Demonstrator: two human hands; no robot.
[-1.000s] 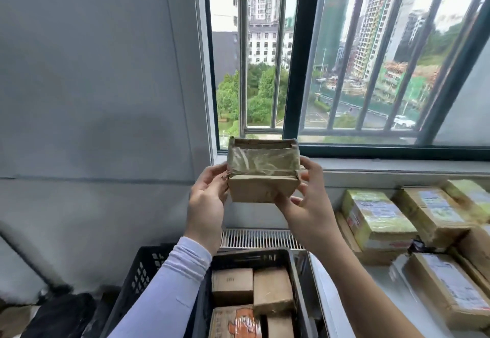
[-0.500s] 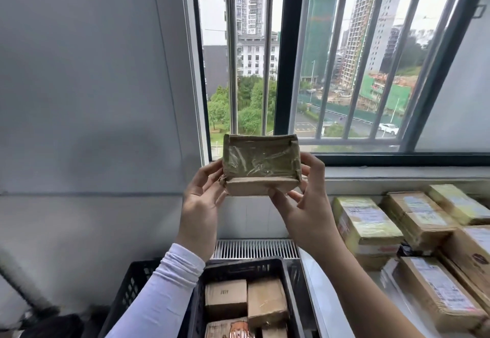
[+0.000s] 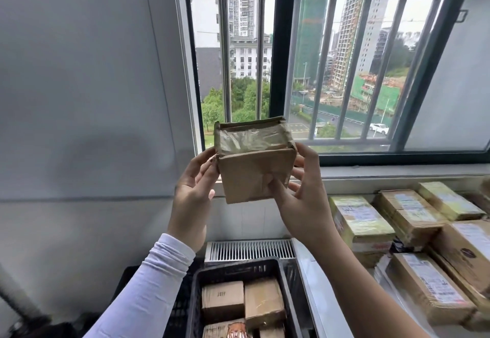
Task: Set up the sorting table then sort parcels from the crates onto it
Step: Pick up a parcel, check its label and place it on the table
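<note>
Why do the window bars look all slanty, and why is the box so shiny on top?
In the head view, the wide lens bends the window bars outward; daylight from the window glares off the tape on the box, held by the left hand and right hand.

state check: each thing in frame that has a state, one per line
Small parcel: held up before the window, taped face up.
Left hand: fingers on the parcel's left side.
Right hand: gripping its right side.
Crate: holds boxes.
Table: parcels laid on it.
Window: barred.
</note>
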